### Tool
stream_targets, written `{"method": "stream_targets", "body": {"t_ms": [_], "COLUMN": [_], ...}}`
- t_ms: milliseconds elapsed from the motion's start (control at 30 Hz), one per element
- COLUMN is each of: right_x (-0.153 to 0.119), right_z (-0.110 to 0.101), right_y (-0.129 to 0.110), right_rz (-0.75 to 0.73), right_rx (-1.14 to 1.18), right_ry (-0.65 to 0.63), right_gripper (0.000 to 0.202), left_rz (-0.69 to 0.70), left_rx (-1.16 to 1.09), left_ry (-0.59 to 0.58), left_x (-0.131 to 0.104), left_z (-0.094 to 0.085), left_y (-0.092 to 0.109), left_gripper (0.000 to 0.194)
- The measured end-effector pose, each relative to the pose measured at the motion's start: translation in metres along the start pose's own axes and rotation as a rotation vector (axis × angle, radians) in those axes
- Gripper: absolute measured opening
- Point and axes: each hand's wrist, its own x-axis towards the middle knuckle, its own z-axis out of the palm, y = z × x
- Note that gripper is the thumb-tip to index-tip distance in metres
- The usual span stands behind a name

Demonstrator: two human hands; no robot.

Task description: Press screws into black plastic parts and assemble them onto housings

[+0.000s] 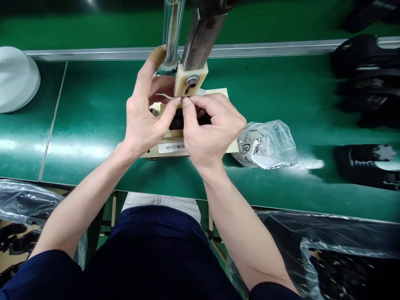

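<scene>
- The black part [177, 121] sits in the cream fixture [233, 146], between our left hand [142, 118] and right hand [214, 125].
- Each grip is narrow near the thumb tip; we cannot tell what either holds.
- A bolted block [202, 78] overhangs our thumbs.
- On our worktop [93, 108], a plastic bag [268, 143] lies just right.

Tabletop [100, 96] smooth & glossy, bag [276, 143] crinkly clr plast., block [200, 78] matt plast., bar [202, 39] dull metal.
</scene>
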Motion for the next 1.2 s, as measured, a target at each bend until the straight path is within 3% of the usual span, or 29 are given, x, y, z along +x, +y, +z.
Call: {"method": "stream_targets", "body": {"t_ms": [167,400,500,633,867,1033,1133,1200], "right_x": [-0.002,0.005,0.007,0.008,0.005,0.004,0.006,0.008], "right_z": [-0.002,-0.010,-0.013,-0.012,-0.006,-0.003,-0.002,-0.003], "right_y": [0.005,0.008,0.005,0.001,-0.005,0.004,0.012,0.015], "right_rz": [0.027,-0.003,-0.008,0.040,0.110,0.064,-0.001,0.003], "right_rx": [-0.002,0.077,0.085,0.046,-0.080,-0.107,-0.050,-0.022], "right_ry": [-0.044,-0.103,-0.101,-0.155,-0.142,-0.072,-0.011,-0.035], "right_gripper": [0.023,0.025,0.014,0.016,0.018,0.024,0.022,0.018], "left_rz": [-0.006,0.076,0.029,-0.044,0.208,0.322,0.328,0.260], "left_rx": [0.089,0.054,0.060,0.110,0.083,0.165,0.291,0.368], "left_ry": [0.008,-0.026,-0.056,-0.061,-0.114,-0.034,-0.025,-0.047], "left_x": [0.003,0.004,0.002,0.001,0.012,0.014,0.014,0.014], "left_z": [0.005,-0.001,-0.006,-0.008,-0.005,-0.001,0.000,0.000], "left_y": [-0.006,-0.010,-0.003,0.001,-0.023,-0.021,-0.019,-0.018], "left_gripper": [0.075,0.072,0.073,0.069,0.073,0.059,0.061,0.067]}}
